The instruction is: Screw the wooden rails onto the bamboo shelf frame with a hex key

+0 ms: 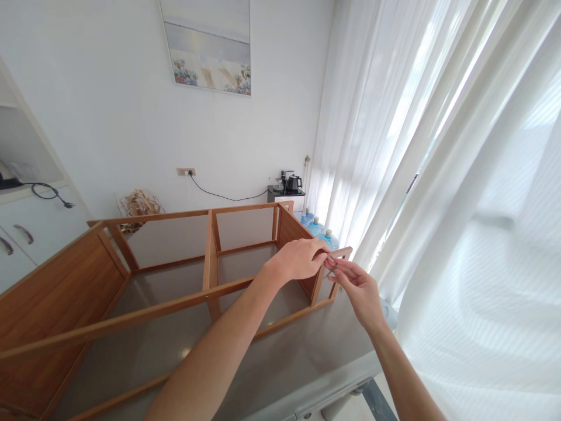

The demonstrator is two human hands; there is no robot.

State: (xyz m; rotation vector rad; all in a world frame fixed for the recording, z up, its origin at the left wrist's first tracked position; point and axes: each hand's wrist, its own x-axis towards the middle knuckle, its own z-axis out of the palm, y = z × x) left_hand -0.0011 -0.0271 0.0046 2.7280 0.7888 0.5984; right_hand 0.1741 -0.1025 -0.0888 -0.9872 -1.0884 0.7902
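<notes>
A wooden furniture frame (164, 307) with rails, posts and end panels spreads before me. My left hand (298, 258) is closed at its right end, fingers curled down over the top rail near the corner. Close beside it, my right hand (357, 286) is closed in a pinch on a small, thin, dark metal piece (332, 271), possibly a hex key. The fingertips of both hands nearly meet there. My left fingers partly cover the end of the rail and whatever the metal piece touches.
White curtains (464, 234) hang close on the right. Blue water bottles (328, 235) stand behind the frame's right end. At the back, a black kettle (293, 182) sits on a small cabinet (298, 202). A white cupboard (30, 234) stands left, with a cable (48, 193) hanging over its edge.
</notes>
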